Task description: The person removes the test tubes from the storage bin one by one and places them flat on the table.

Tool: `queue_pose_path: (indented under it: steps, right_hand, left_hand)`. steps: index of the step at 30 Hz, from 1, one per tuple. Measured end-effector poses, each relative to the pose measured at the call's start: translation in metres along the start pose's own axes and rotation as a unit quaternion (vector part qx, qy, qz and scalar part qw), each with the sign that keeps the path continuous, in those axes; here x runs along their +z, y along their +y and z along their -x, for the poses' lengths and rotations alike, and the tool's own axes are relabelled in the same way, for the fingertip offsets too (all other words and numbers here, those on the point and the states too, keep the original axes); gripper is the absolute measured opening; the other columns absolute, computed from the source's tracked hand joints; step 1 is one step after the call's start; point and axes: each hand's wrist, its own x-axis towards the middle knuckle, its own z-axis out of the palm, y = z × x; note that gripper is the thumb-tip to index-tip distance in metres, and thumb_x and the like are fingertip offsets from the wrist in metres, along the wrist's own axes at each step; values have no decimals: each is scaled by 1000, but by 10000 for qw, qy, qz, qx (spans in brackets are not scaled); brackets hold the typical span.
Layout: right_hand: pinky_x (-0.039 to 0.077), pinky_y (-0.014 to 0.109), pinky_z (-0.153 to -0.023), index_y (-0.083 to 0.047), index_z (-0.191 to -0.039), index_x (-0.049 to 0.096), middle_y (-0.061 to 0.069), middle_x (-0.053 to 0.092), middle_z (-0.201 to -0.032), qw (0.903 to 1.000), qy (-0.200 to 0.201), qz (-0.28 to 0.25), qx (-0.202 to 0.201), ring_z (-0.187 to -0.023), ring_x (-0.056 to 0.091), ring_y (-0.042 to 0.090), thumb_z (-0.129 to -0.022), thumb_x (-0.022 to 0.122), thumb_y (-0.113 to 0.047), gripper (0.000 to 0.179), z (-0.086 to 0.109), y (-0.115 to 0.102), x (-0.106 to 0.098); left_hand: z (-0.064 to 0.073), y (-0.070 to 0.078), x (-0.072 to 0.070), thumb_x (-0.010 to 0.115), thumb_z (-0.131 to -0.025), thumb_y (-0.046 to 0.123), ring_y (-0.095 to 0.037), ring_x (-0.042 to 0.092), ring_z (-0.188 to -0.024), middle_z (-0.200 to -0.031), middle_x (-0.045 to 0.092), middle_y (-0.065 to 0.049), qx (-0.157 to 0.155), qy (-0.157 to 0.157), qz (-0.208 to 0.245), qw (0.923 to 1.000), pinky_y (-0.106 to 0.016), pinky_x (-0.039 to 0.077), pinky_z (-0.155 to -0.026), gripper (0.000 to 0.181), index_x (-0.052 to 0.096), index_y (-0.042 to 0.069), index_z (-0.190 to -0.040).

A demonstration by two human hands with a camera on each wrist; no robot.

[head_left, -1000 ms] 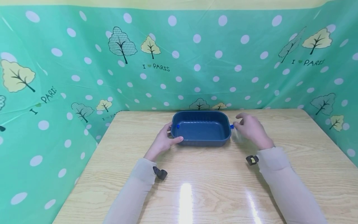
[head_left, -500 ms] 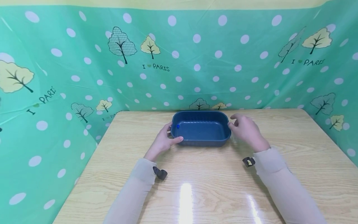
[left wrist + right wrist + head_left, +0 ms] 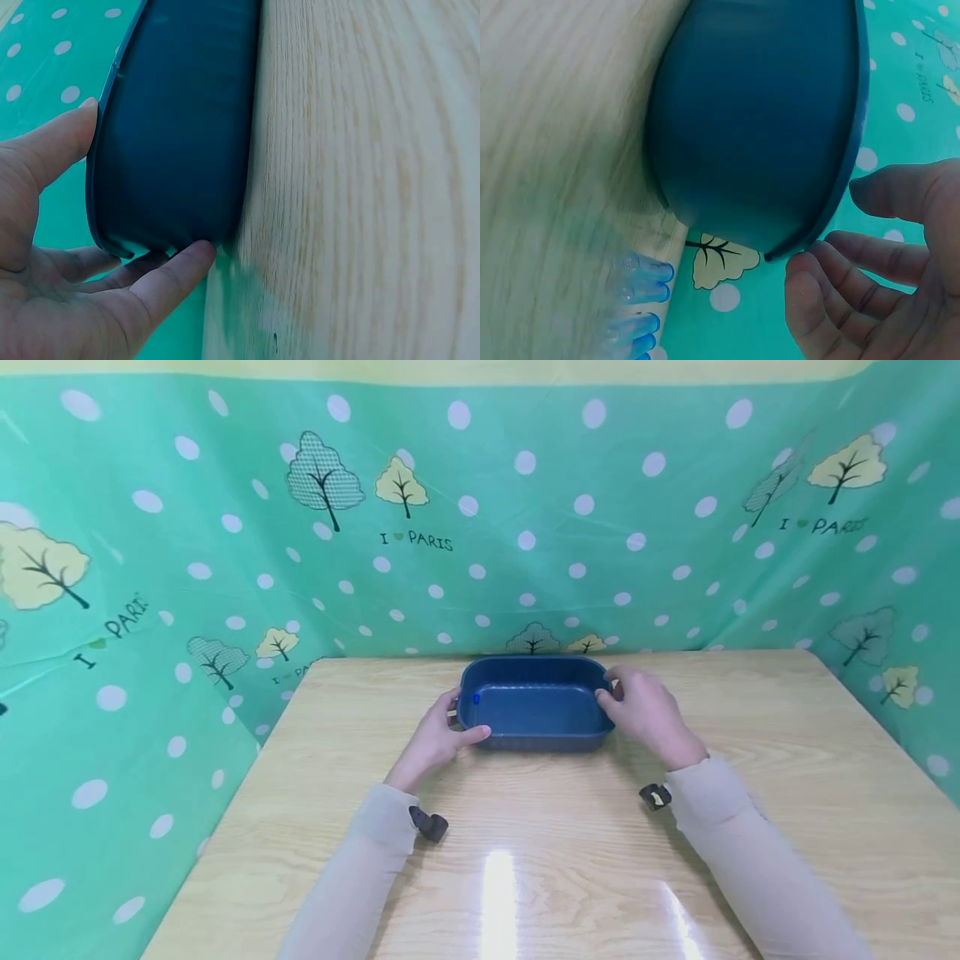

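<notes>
A dark blue rectangular plastic tub (image 3: pixel 547 742) stands near the back of the table, a small bright blue thing (image 3: pixel 476 699) showing at its left end. My left hand (image 3: pixel 438 737) grips that end: the thumb lies over the front rim, and in the left wrist view the other fingers (image 3: pixel 184 270) bend round the end wall. At the opposite end, my right hand (image 3: pixel 647 710) holds the rim with thumb and curled fingers. Its thumb (image 3: pixel 889 191) meets the rim in the right wrist view, with fingertips close under the tub's end lip.
Several small clear containers with blue caps (image 3: pixel 649 292) stand on the wooden table (image 3: pixel 570 860) beside the tub's right end; my right hand hides them from the head view. A green dotted curtain (image 3: pixel 450 510) hangs right behind the table and along both sides.
My right hand has moved left from beside the clear containers onto the tub's right rim, covering the blue cap seen there before. The left hand has stayed in place.
</notes>
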Motion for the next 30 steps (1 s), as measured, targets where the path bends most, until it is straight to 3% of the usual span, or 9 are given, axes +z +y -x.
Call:
queue_pose_path:
  steps: [12, 25, 30]
  right_hand:
    - [47, 38, -57, -2, -121, 60, 13, 65, -89, 9995, 40, 246, -173, -74, 59, 25, -93, 58, -28, 38, -7, -21, 5]
    - [46, 33, -55, -4, -120, 60, 3, 62, -82, 9983, -225, 124, -528, -64, 56, 17, -93, 60, -30, 37, -15, -47, 24]
    - [45, 32, -50, -3, -122, 58, 3, 61, -78, 9979, -418, -113, -474, -57, 54, 16, -94, 60, -27, 37, -20, -55, 32]
  left_hand:
    - [-1, 2, 0, 80, -77, 33, -33, 48, -125, -142, 43, -14, -16, 0, -51, 10000, -46, 42, -101, 90, 30, 13, -149]
    - [1, 1, 0, 80, -78, 33, -33, 48, -125, -141, 44, -14, 13, 39, -68, 10000, -47, 42, -101, 89, 31, 13, -149]
    - [1, -1, -1, 80, -77, 33, -33, 48, -125, -141, 45, -14, -36, 54, -97, 9999, -47, 42, -101, 90, 30, 13, -149]
